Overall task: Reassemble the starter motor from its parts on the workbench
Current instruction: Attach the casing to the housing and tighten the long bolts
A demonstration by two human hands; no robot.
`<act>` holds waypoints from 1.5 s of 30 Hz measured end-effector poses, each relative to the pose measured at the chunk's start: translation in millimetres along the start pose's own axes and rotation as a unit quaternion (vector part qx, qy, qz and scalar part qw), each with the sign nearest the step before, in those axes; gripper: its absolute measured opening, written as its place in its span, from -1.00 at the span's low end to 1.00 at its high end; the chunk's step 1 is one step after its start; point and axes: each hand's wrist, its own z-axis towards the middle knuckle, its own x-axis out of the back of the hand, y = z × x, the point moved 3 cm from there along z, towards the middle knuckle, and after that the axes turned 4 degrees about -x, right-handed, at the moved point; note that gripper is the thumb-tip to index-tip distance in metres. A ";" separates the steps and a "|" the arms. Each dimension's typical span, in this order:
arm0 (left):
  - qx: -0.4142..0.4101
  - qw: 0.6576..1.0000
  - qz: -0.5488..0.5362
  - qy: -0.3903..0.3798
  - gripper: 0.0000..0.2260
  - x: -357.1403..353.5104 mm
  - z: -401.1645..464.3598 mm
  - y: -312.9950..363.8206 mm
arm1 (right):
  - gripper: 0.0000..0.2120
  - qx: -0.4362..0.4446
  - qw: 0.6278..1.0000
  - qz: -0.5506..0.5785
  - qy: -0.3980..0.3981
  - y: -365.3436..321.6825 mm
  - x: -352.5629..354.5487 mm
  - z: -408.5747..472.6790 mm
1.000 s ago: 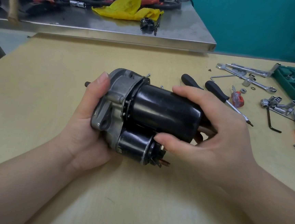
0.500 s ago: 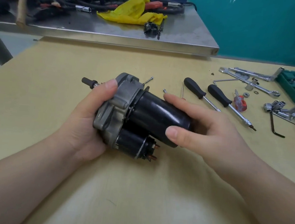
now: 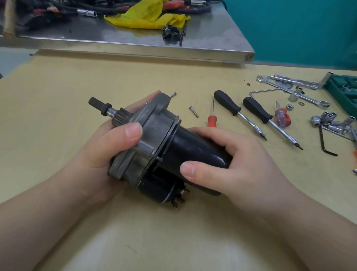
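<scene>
Both hands clamp the starter motor [image 3: 168, 147] above the workbench [image 3: 69, 87], left hand [image 3: 105, 148] gripping its grey housing at nine o'clock, right hand [image 3: 233, 168] wrapping the black body at three o'clock.

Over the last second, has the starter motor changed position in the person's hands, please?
Yes. The starter motor has turned: its shaft end now sticks out left past the left hand, and its black body points right toward the screwdrivers.

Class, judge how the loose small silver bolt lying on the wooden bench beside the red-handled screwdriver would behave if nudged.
The small silver bolt probably slides easily, being tiny and likely metal. Its round shank suggests it may roll, curving around its wider head.
</scene>
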 end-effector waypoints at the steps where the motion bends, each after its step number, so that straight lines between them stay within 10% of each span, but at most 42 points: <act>1: -0.006 1.000 0.006 -0.004 -0.06 -1.0 -0.5 -0.2 | -0.58 0.004 1.000 0.003 0.001 -0.4 -0.5 -1.2; 32: -0.002 0.999 0.025 -0.039 -0.32 -0.9 -7.5 2.7 | -0.63 0.039 0.999 -0.005 0.021 -6.8 -7.5 -8.3; 39: -0.053 0.981 0.169 -0.085 -0.19 -11.3 3.0 37.6 | -0.34 0.065 0.998 0.003 0.021 3.6 -21.5 2.4; 45: -0.055 0.895 0.434 -0.087 -0.26 -19.3 12.0 81.1 | -0.20 0.057 0.998 0.011 0.028 7.0 -47.6 23.4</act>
